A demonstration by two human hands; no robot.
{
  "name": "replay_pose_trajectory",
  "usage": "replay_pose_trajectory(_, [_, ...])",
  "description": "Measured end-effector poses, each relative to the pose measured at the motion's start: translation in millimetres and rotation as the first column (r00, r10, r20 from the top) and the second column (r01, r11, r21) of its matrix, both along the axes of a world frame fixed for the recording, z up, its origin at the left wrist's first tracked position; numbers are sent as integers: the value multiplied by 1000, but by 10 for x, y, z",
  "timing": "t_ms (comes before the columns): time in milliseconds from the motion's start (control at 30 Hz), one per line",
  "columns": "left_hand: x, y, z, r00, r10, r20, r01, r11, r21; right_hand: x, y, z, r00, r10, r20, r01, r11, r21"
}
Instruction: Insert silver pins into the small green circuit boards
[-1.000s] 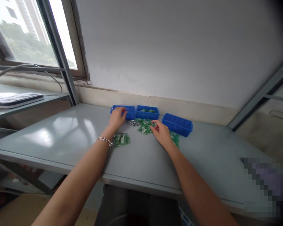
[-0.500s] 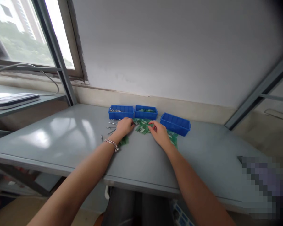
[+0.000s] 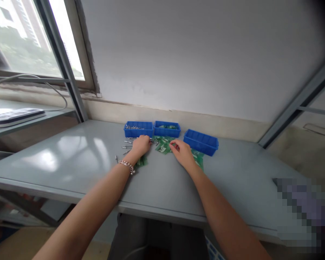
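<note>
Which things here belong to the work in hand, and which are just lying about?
Work in hand:
thin silver metal rods
flat green plastic packets
open blue plastic bins

Apparently lying about:
flat white device
thin grey cable

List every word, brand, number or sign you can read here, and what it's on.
No text can be read.
Green packets: pale patches, too small and blurred to tell if printed.
White device on the left shelf: dark marks, too blurred to read.
Pixelated patch at right: nothing legible.
</note>
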State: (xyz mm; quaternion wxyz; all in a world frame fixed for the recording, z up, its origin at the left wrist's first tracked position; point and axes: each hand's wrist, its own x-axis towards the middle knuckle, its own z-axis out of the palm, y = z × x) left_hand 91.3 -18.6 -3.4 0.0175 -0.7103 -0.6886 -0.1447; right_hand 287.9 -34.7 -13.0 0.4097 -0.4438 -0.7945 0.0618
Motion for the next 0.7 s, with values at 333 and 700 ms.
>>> replay_pose_trajectory(333, [-69, 24, 11, 997, 55, 48, -56, 998, 32, -5, -3, -1, 1000, 12, -17, -12, 1000, -5])
replay_pose_trajectory(700, [-94, 13, 97, 989, -135, 57, 126, 982, 141, -9, -25, 17, 1000, 20, -14, -20, 1000, -10])
